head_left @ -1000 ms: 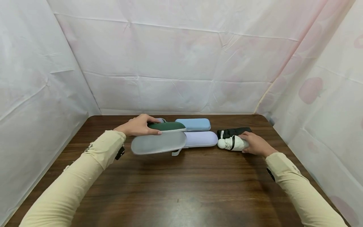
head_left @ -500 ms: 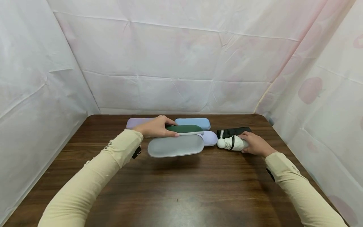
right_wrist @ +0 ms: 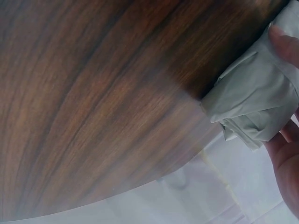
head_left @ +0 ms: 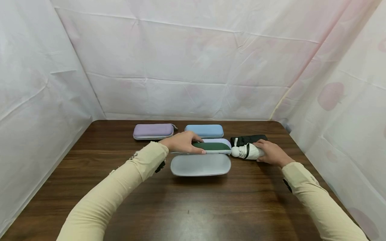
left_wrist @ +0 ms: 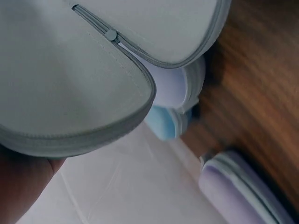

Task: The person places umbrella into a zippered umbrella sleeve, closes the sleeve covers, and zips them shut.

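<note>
Fingers of my left hand [head_left: 183, 142] pinch the dark-green, grey-lined open zip case [head_left: 202, 163] over the tabletop [head_left: 187, 206]; my right hand [head_left: 273, 153] grips the white folded fabric umbrella [head_left: 254, 152]. Best keep the floppy halves level and steady.

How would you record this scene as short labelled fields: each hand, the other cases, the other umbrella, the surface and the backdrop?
Left hand: holds an open green case, grey inside showing
Right hand: grips a folded white umbrella
Closed cases: purple case, blue case, lavender case partly hidden by the green one
Other umbrella: black umbrella, folded, behind the white one
Surface: brown wooden table
Backdrop: pale sheet
</note>
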Tool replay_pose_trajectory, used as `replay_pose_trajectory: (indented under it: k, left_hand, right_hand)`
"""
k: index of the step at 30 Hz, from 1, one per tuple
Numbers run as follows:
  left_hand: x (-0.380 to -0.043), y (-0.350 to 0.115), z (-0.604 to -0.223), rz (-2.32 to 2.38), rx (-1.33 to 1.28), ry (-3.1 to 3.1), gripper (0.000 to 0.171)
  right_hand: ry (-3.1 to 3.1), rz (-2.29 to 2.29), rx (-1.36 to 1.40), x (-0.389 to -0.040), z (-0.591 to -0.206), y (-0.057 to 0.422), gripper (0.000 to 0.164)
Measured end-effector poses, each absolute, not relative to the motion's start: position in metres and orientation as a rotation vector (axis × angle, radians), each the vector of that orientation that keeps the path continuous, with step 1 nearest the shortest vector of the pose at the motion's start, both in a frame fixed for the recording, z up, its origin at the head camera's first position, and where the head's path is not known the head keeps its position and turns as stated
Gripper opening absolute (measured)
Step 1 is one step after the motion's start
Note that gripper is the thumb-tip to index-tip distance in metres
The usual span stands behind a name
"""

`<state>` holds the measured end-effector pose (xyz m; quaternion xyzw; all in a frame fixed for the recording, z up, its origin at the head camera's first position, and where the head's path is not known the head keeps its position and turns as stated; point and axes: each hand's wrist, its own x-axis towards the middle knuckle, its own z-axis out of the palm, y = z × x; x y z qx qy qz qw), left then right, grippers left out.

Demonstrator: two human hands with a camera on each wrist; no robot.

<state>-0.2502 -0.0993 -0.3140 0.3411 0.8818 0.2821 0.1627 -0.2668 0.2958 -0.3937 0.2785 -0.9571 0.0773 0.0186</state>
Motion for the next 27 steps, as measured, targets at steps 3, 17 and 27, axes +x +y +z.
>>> replay_pose_trajectory:
  k: [3, 17, 27]
  left_hand:
    - [-0.249, -0.096, -0.321, 0.795, 0.978, 2.511, 0.055]
    - [-0.252, -0.096, -0.349, 0.708, 0.916, 2.523, 0.059]
    - [-0.251, -0.099, -0.36, 0.708, 0.873, 2.549, 0.06]
  right_hand:
    - [-2.988, 0.246, 0.848, -0.266, -0.393, 0.296, 0.064]
    - [-3.015, 0.197, 0.812, -0.263, -0.391, 0.296, 0.066]
    - [-2.957, 0.154, 0.845, -0.264, -0.399, 0.297, 0.062]
